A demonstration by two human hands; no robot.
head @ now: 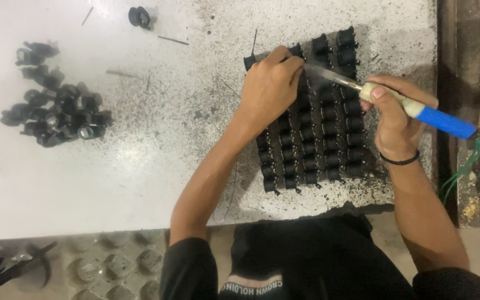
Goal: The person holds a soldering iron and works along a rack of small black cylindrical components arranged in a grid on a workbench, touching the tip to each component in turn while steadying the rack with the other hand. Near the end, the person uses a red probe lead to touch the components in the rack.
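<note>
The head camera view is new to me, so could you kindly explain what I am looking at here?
The camera sits on a person's head and looks down at their own two bare hands over a worn white table. Small black parts stand in neat rows on it; a loose pile of similar parts lies far left. The left hand presses on the rows near their top. The right hand grips a tool with a blue and pale handle, its metal shaft pointing toward the left hand's fingers. A black band circles the right wrist.
</note>
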